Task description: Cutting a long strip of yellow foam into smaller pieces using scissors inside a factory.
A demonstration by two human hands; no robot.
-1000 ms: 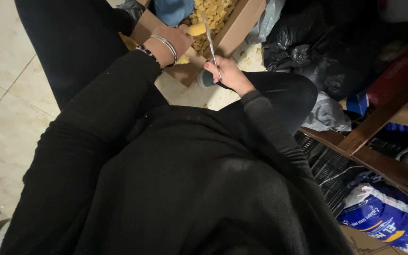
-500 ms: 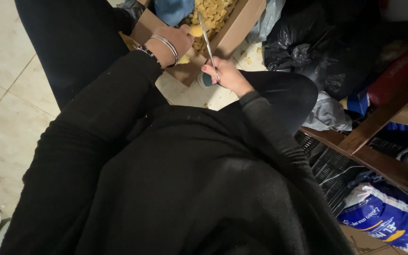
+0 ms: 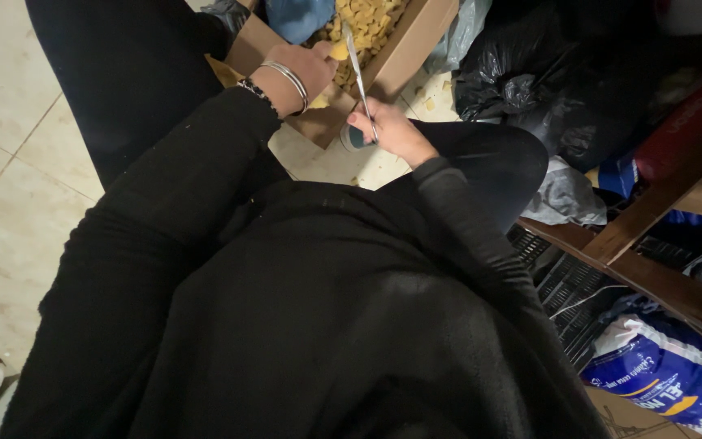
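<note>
The right hand [image 3: 390, 130] is closed around the handles of one pair of scissors [image 3: 359, 77], blades pointing away toward the cardboard box [image 3: 416, 45]. The left hand [image 3: 306, 69], two bangles at its wrist, pinches one yellow foam piece [image 3: 336, 52] just beside the blades — right over the box. The box beyond both hands already holds a heap of small yellow pieces [image 3: 367, 20], too many to count, so much cutting looks done; a few scraps lie on the floor past the right hand.
</note>
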